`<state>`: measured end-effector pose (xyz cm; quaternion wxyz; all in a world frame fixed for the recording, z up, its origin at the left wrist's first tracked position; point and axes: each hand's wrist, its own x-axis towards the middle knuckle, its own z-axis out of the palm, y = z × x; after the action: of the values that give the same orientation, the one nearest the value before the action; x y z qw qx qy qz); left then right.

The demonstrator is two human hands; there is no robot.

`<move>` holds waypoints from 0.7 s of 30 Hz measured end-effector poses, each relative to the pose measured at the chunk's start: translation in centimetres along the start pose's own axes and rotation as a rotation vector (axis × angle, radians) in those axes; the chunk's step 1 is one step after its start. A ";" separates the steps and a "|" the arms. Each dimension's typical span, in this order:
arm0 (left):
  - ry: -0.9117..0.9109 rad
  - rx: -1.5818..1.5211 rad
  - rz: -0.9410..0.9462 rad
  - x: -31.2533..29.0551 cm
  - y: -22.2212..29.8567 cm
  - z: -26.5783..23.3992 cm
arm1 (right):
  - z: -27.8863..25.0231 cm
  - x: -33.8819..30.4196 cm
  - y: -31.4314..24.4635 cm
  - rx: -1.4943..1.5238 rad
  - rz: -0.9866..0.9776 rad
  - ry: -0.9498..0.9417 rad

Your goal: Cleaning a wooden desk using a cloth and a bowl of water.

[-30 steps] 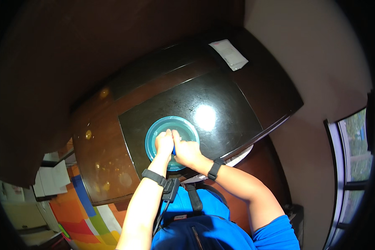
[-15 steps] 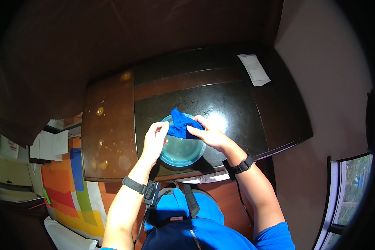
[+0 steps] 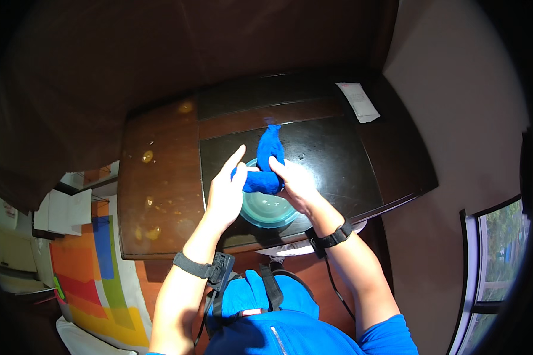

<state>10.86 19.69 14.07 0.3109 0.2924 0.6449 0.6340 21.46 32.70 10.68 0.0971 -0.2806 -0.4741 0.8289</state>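
Note:
A blue cloth is bunched between my two hands over a round translucent blue-green basin. Pale, slightly cloudy liquid shows inside the basin. My right hand is closed around the middle of the cloth, its thumb lying across the fabric. One end sticks out on the far side, and a folded roll runs left. The left end of that roll is gripped by my left hand, whose index finger points up and away from the cloth. The far part of the basin is hidden under the cloth and hands.
The basin stands near the front edge of a dark wooden table. A white packet lies at the far right. Yellowish glints and spots mark the left panel. Wrist straps with small devices are on both my arms. A window is at right.
The cloth has gone from a loose spread over the basin to a tighter, folded bundle. Its far end now reaches farther up, and my left index finger has straightened.

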 end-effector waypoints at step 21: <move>0.319 -0.339 -0.232 -14.9 -9.0 -19.4 | 28.1 -4.5 19.4 0.170 -0.342 0.246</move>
<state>5.51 -4.32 5.56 0.3205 0.0565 0.5994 0.7313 11.52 -0.09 7.08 0.3166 -0.2861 -0.4278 0.7969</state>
